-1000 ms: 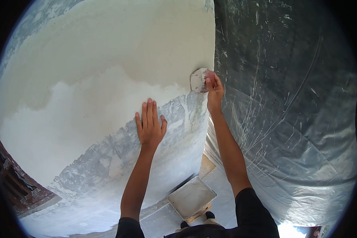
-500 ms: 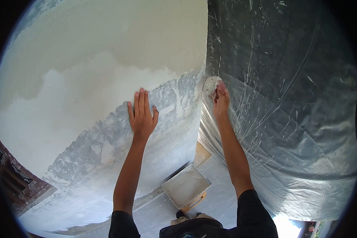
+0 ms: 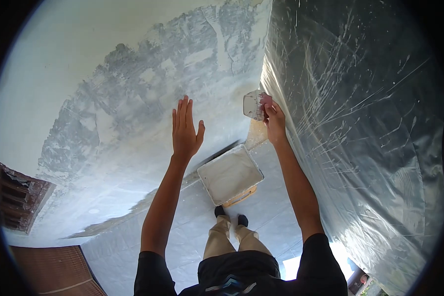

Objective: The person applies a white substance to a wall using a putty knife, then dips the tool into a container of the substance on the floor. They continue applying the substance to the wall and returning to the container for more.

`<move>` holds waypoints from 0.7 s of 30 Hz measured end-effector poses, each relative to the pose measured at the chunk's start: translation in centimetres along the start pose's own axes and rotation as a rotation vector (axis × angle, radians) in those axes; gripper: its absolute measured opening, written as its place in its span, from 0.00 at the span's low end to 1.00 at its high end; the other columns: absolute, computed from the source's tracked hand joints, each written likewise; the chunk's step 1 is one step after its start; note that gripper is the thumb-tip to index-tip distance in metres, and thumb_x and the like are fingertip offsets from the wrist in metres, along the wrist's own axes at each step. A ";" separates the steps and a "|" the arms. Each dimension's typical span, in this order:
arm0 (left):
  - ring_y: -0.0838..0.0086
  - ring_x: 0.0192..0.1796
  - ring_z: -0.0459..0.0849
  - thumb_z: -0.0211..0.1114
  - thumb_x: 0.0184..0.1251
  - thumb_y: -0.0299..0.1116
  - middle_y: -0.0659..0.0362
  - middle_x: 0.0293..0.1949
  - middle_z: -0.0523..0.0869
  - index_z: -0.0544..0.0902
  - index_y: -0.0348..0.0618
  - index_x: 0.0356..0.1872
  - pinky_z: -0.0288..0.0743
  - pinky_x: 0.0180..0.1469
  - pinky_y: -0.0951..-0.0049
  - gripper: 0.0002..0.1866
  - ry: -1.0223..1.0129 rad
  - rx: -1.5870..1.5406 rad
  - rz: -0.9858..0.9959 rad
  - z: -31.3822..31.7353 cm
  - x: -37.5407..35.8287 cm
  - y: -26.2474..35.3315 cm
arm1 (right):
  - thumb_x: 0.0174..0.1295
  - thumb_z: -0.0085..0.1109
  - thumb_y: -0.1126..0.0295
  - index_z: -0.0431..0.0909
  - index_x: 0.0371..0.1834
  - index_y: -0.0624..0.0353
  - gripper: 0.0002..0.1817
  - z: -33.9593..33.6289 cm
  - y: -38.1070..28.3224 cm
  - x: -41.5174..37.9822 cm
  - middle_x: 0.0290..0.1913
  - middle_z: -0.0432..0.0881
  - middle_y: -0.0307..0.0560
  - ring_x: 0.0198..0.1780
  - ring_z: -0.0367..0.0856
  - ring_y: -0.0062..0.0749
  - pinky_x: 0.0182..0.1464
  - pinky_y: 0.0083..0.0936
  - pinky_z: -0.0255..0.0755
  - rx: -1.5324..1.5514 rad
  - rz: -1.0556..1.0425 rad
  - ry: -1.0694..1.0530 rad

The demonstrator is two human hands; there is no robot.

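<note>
My right hand [image 3: 276, 123] grips a reddish putty scraper [image 3: 254, 104] by its edge, its flat face coated with pale plaster. It is held up near the corner where the wall meets the dark plastic sheet. My left hand [image 3: 185, 130] is open, its fingers stretched upward and the thumb apart, in front of the wall [image 3: 133, 123]. A grey patchy band crosses the wall, with smooth pale plaster above it. Below and between my hands stands a shallow tray [image 3: 230, 174] with pale plaster in it.
A plastic sheet [image 3: 360, 138] splashed with white hangs along the right. The tray rests over a wooden stool [image 3: 240, 196] by my feet [image 3: 230, 216]. More sheeting [image 3: 182, 219] covers the floor. At left are a brown wooden vent frame [image 3: 19, 195] and a brown woven panel [image 3: 54, 269].
The view has tipped downward, bringing my legs and more floor into sight. The scraper has come away from the sheet's edge and turned its coated face toward me. My left hand has lowered along the wall.
</note>
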State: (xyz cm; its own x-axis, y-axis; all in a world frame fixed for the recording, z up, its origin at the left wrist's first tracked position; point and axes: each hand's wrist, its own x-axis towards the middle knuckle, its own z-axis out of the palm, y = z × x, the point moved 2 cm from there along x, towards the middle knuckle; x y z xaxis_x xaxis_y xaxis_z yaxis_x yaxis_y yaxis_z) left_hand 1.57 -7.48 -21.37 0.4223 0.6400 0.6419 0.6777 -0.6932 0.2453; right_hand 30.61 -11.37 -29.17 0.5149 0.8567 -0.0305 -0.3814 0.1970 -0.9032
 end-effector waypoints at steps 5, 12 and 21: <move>0.54 0.79 0.53 0.56 0.69 0.32 0.48 0.76 0.57 0.56 0.36 0.75 0.47 0.78 0.51 0.35 -0.174 -0.063 -0.149 5.8 -9.7 -2.3 | 0.71 0.55 0.70 0.76 0.59 0.61 0.15 -3.7 8.6 -3.8 0.45 0.84 0.40 0.41 0.79 0.20 0.42 0.18 0.72 -0.216 0.147 0.017; 0.49 0.76 0.58 0.56 0.70 0.32 0.42 0.73 0.62 0.56 0.33 0.74 0.51 0.77 0.53 0.34 -0.363 -0.140 -0.372 13.1 -22.4 -4.8 | 0.71 0.53 0.73 0.74 0.60 0.63 0.16 -12.9 22.8 -7.3 0.47 0.85 0.45 0.50 0.83 0.26 0.52 0.22 0.75 -0.681 0.219 -0.014; 0.45 0.72 0.63 0.57 0.70 0.31 0.37 0.69 0.65 0.58 0.29 0.71 0.58 0.73 0.54 0.32 -0.439 -0.272 -0.574 19.6 -35.6 -5.7 | 0.65 0.55 0.70 0.83 0.50 0.53 0.12 -16.0 29.0 -11.1 0.45 0.86 0.50 0.48 0.84 0.46 0.52 0.40 0.72 -1.222 0.047 -0.343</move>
State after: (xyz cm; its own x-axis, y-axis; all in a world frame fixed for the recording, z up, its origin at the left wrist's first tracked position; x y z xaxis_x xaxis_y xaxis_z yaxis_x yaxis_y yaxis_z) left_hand -5.50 -19.85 -59.85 0.2881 0.9572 0.0273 0.7147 -0.2339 0.6591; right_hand 26.15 -22.83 -61.87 0.2258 0.9660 -0.1261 0.6544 -0.2463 -0.7149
